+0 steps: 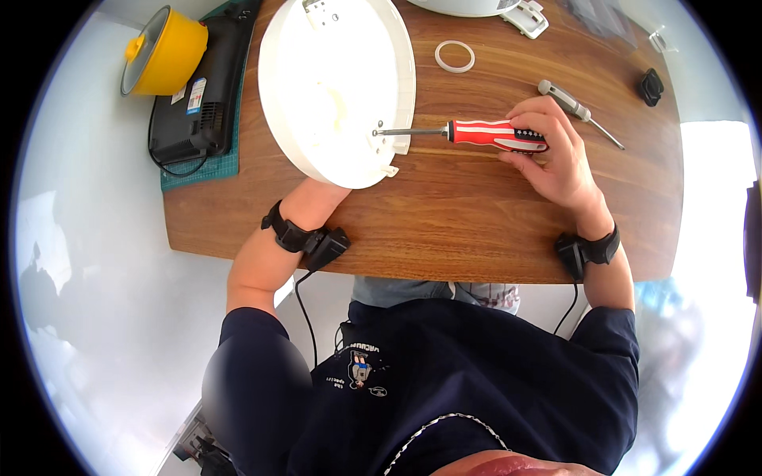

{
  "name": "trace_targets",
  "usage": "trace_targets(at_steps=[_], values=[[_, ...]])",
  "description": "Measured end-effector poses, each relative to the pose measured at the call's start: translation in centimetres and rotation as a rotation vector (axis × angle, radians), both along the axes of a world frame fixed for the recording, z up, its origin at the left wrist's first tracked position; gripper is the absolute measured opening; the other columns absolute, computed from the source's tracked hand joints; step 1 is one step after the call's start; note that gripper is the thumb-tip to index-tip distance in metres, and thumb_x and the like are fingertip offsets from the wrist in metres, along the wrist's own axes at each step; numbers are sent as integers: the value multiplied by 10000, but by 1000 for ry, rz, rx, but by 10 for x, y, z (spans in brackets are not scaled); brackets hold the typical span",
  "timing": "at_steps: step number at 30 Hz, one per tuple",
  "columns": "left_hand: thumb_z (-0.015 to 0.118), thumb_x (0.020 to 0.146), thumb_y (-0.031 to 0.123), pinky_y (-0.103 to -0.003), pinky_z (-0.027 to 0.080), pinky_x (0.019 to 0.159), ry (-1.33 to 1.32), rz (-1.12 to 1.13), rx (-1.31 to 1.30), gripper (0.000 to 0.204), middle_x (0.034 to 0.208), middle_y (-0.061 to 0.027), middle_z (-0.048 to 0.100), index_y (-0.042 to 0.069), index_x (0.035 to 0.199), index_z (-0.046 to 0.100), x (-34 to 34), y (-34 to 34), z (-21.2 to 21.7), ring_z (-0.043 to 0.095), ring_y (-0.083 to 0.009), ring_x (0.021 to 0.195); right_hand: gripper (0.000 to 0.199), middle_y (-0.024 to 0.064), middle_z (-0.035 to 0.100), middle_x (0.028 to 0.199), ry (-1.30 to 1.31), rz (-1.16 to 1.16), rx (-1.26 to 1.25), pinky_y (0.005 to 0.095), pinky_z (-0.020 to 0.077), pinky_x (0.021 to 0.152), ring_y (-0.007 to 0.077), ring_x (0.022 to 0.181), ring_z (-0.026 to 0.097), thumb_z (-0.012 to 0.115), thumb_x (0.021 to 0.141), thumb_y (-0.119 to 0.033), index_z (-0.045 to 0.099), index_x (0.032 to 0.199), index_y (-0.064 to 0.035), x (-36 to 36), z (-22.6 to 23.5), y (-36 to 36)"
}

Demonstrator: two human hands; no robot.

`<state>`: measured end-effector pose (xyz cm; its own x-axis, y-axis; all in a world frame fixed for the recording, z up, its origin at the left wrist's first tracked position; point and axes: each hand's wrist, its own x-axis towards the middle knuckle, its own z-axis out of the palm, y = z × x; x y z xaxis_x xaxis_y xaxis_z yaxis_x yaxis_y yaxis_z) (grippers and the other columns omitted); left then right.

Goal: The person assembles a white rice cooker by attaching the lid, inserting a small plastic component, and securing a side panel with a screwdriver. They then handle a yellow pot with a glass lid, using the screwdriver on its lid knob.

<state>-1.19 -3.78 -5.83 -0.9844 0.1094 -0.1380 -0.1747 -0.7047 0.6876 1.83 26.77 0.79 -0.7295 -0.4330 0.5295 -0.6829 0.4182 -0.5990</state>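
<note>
A large oval white plastic shell (336, 95) is tilted up over the left half of the wooden table, its inside washed out by glare. Behind its lower edge my left hand (324, 190) disappears; only the wrist end shows, and the fingers are hidden. My right hand (560, 151) is closed round the handle of a screwdriver (486, 133), red and white with a dark starred end. Its metal shaft points left, lying nearly level. The tip reaches the shell's inner right side, beside a small screw (380, 124). Whether it sits in a screw head I cannot tell.
A grey-handled screwdriver (565, 100) lies beyond my right hand. A white ring (455, 56), a white plastic fitting (525, 19) and a small black block (651, 87) lie farther back. At left, a yellow pot (171, 54) rests on a black appliance (190, 123) over a green mat (198, 176).
</note>
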Motion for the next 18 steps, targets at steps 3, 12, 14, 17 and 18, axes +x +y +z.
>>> trace_targets(at_steps=[3, 12, 14, 17, 18], values=[[566, 1073, 263, -335, 589, 909, -5, -7, -18, 465, 1382, -85, 604, 69, 1482, 460, 41, -67, 25, 643, -177, 1187, 287, 90, 627, 927, 20, -49, 4, 304, 538, 727, 250, 770, 649, 771, 889, -58, 605, 1119, -14, 10, -2, -1], [567, 1073, 264, -334, 589, 906, 32, -8, -22, 462, 1377, -84, 606, 68, 1478, 462, 18, -43, 16, 644, -175, 1182, 236, 25, 631, 839, -1069, -117, -337, 245, 463, 592, 57, 684, 550, 578, 1075, -258, 636, 1080, -30, 15, 12, -3], [567, 1073, 264, -333, 589, 906, 36, 15, -28, 461, 1375, -84, 607, 68, 1477, 463, -6, -24, 5, 644, -175, 1180, 188, 40, 639, 879, -690, -103, -211, 255, 489, 592, 94, 681, 586, 685, 994, -185, 644, 1108, -40, 18, 10, -13], [567, 1073, 264, -333, 589, 905, 43, 13, -33, 460, 1373, -83, 608, 68, 1476, 464, -2, -16, 7, 645, -174, 1178, 342, 66, 646, 937, -80, -14, 31, 292, 532, 604, 182, 692, 639, 807, 854, -104, 650, 1153, -51, 12, 4, -10], [567, 1073, 264, -333, 589, 905, 46, 10, -33, 460, 1373, -83, 608, 68, 1475, 464, 4, -21, 10, 645, -174, 1178, 412, 75, 648, 956, 129, 31, 124, 308, 547, 610, 217, 698, 656, 841, 804, -82, 652, 1169, -53, 9, 2, -8]])
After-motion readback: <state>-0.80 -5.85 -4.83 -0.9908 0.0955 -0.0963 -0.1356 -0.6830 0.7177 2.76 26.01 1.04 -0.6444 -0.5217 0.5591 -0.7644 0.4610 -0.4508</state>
